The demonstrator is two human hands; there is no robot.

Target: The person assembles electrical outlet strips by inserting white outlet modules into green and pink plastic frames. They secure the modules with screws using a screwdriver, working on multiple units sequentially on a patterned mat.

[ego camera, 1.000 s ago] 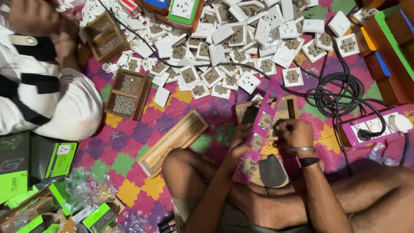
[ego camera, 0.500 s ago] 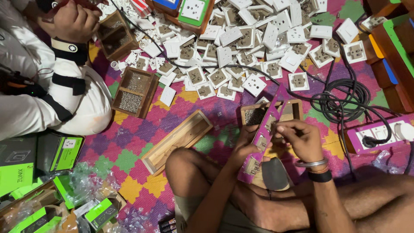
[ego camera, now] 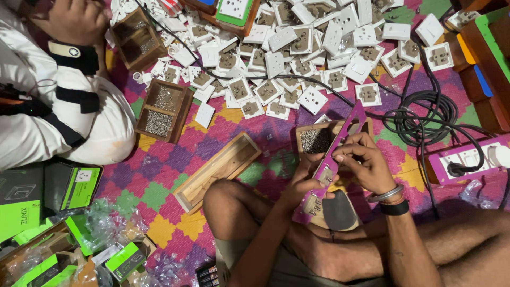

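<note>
Purple faceplate strip (ego camera: 340,154), two lower sockets fitted, upper cut-outs vacant: left hand (ego camera: 304,183) clamped beneath, right hand (ego camera: 366,165) pinching midway.

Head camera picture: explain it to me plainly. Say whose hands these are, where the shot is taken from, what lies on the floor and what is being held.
There is no machine here. A camera worn on a person's head looks down at their bare hands and crossed legs. The left hand steadies the lower part of a long purple panel with cut-out holes, while the right hand pinches at its middle; what the fingers pinch is too small to tell. Behind the panel sits a small wooden box of screws. On the colourful patterned mat lie a heap of white socket parts, an empty wooden tray, a coil of black cable and green boxes. At the upper left sits another person in a white sleeve; that hand is not the wearer's.
</note>
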